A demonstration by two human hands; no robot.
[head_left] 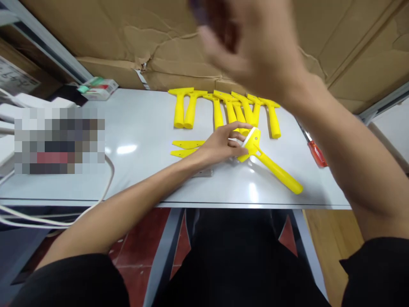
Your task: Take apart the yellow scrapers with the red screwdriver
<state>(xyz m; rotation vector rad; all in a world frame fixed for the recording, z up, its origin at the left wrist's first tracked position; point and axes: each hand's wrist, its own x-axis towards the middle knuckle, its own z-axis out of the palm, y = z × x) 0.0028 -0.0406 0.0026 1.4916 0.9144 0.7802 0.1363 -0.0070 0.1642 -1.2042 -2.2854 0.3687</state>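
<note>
My left hand (pixel 223 143) grips a yellow scraper (pixel 277 172) by its head, fingers along the white strip at the edge. A small screw shows in the head, and the handle slants down to the right above the table. Raised high in front of the cardboard, my right hand (pixel 255 47) is smeared by motion. Something dark purplish shows at its fingers, too blurred to name. Beside my left wrist lie flat yellow plates (pixel 185 143), partly covered by the forearm. A small greyish strip (pixel 206 173) lies just below that arm.
Several yellow T-shaped scrapers (pixel 179 106) lie in a row along the back of the white table (pixel 137 128). A red-handled screwdriver (pixel 317 154) rests at the right, near my right forearm. White cables (pixel 110 179) and a small box (pixel 102 90) are at the left. Cardboard (pixel 111 38) stands behind.
</note>
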